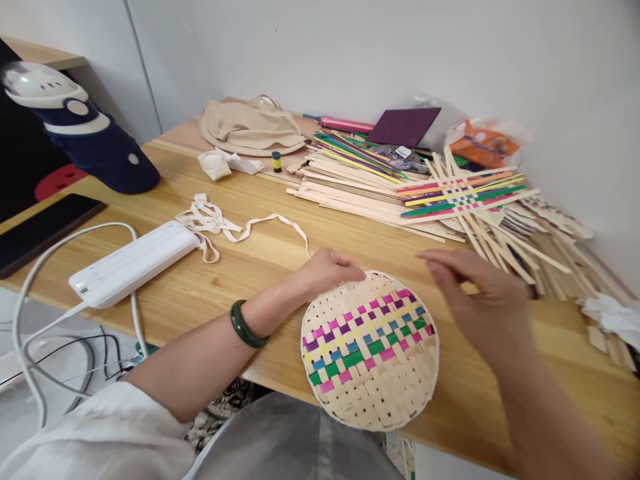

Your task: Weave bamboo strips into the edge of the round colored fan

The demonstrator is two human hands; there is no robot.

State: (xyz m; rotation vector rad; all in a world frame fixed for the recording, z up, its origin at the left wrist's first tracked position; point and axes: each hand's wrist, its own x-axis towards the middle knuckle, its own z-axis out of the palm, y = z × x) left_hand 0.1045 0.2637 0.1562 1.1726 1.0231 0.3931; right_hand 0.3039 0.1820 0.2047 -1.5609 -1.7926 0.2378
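Observation:
A round woven bamboo-strip disc (370, 353) with pink, purple, yellow, blue and green bands tilts over the table's front edge. My left hand (333, 272) is closed on its upper rim, thumb and fingers pinching the white edging. From behind that hand a white fabric tape (270, 219) runs back across the table. To the right of the disc and apart from it, my right hand (475, 293) is raised, thumb and forefinger brought together. Anything between those fingertips is too fine or blurred to make out.
Bamboo strips (345, 190) and a half-woven coloured piece (463, 193) lie at the back right. A thread spool (277, 161), beige hat (253, 125) and purple card (406, 127) sit behind. At left are a power strip (135, 263), phone (47, 227) and blue bottle (100, 147).

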